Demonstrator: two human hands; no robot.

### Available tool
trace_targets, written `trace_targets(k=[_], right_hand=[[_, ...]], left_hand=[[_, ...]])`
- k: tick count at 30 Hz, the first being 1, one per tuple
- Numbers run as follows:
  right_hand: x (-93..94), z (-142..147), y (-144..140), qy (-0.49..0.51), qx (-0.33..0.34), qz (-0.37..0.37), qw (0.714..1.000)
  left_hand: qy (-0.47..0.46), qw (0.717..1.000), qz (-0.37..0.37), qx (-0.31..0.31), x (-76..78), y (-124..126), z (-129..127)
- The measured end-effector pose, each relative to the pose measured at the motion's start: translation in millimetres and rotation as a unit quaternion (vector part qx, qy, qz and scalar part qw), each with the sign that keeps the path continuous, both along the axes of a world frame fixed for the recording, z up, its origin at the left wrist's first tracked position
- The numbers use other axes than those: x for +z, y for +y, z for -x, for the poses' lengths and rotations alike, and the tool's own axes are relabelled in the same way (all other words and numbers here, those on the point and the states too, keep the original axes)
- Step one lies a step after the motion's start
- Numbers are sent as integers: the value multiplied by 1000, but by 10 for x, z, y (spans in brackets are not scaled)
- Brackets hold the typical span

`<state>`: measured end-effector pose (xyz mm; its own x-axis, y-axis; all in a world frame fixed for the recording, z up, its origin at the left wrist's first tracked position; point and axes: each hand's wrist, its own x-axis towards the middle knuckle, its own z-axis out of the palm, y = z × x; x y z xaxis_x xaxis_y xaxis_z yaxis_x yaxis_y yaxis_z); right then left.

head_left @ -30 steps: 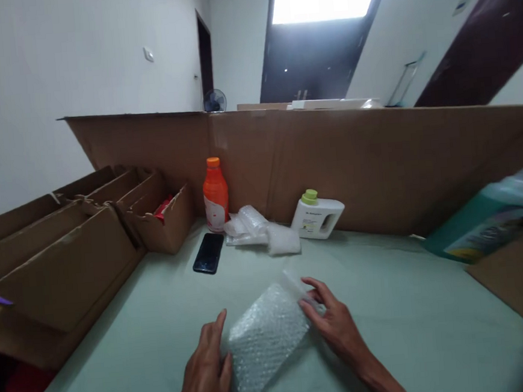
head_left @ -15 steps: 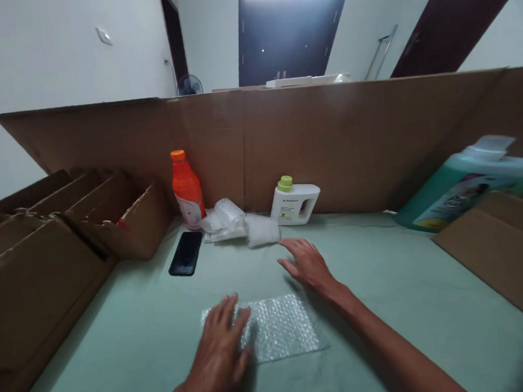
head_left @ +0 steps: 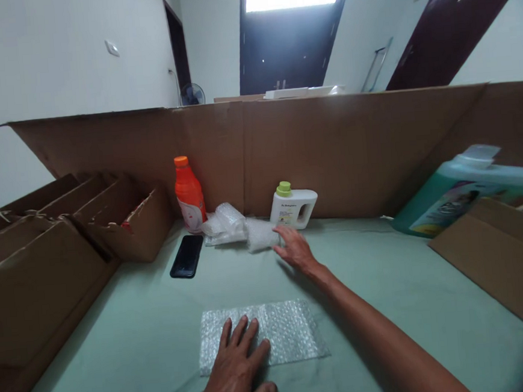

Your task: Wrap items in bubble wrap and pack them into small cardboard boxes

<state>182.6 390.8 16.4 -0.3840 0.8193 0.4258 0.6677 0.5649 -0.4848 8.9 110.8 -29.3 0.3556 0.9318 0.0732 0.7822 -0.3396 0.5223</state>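
A flat sheet of bubble wrap [head_left: 290,332] lies on the pale green cloth near me. My left hand [head_left: 241,364] rests on its left part with the fingers spread. Farther out, my right hand [head_left: 295,247] reaches to the right end of a small rolled piece of bubble wrap [head_left: 259,233], fingers extended and apart; whether the fingertips touch it I cannot tell. Left of that roll sits a crumpled bundle of bubble wrap [head_left: 225,223]. Just behind my right hand stands a white handled bottle [head_left: 304,200] with a green cap, its lower part partly covered by the hand.
An orange bottle [head_left: 189,195] stands at the back left, with a black phone [head_left: 186,257] in front. Cardboard boxes [head_left: 42,280] line the left side. To the right, a green jug [head_left: 442,191] leans behind a cardboard box [head_left: 497,256]. A cardboard wall [head_left: 339,153] closes the back.
My right hand has moved forward to the rolled bubble wrap. My left hand has come down onto the sheet, its fingers spreading. The view has tilted up slightly.
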Motion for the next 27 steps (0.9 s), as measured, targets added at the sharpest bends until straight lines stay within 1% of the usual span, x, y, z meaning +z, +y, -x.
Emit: trace_targets(k=[3,5,8,9,11,13,15,18,21,24,27], right_hand=[[-83,230,0,36,-3,19,999],[-57,301,82,77,-16,32,996],[130,212,229,158,-29,50,986],[221,142,258,187,-29,57,980],[418,-23,249,244,-22,74,967],[604,-187,138,292,-7,97,951],[751,-322,-54,329,11,125,936],[904,-469,-383,370,34,164,914],[1042,-586,-640,398,51,187,897],[1215,-684,-850,415,64,202,885],[1388,-708,-1128,425,92,243,867]], left_hand=[[-9,1000,-10,-1,21,13,25],[-14,1000,-13,-9,22,17,59],[-21,1000,-6,-17,0,8,87],[-27,1000,-7,-11,-17,4,87],[-52,998,-23,23,-58,0,80],[-97,991,-52,77,-92,9,76],[-152,977,-74,130,-94,34,83],[-232,951,-81,190,-25,79,97],[-284,930,-69,223,80,98,77],[-307,921,-57,234,182,82,32],[-328,911,-47,246,317,64,13]])
